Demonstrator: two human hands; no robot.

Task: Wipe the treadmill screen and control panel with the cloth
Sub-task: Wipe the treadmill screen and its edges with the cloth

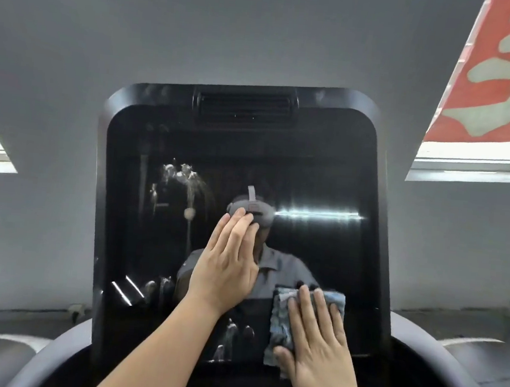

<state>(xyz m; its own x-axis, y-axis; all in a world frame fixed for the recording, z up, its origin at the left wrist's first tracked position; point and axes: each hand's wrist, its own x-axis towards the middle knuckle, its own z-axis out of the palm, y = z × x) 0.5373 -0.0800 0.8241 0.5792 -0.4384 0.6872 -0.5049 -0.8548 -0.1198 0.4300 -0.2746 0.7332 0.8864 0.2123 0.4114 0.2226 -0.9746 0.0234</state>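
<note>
**Head view: screen wipe underway, lower right of screen, most glass still to cover**

Head camera is showing the treadmill screen filling the middle of the frame, dark and glossy. Right hand is lying flat, fingers spread, pressing the cloth against the lower right part of the screen. It is pinning the cloth with the palm rather than gripping it. Left hand is resting open and empty on the screen's centre, fingers together, apparently bracing.

Progress, as a judgement: wiping is looking early to mid. Pale smudges are sitting on the upper left of the screen, well apart from the cloth, so that zone is probably not cleaned yet. Whether the lower right is clean is hard to tell through the reflections. Control panel below the screen is mostly hidden by the forearms; its state cannot be told.

Room: cloth is sitting near the screen's right edge and close to its bottom edge, so little travel is left that way. Open glass is lying above and to the left of the cloth, though the left hand is blocking the straight path to the smudges. Vent is sitting at the top of the screen frame.
</note>
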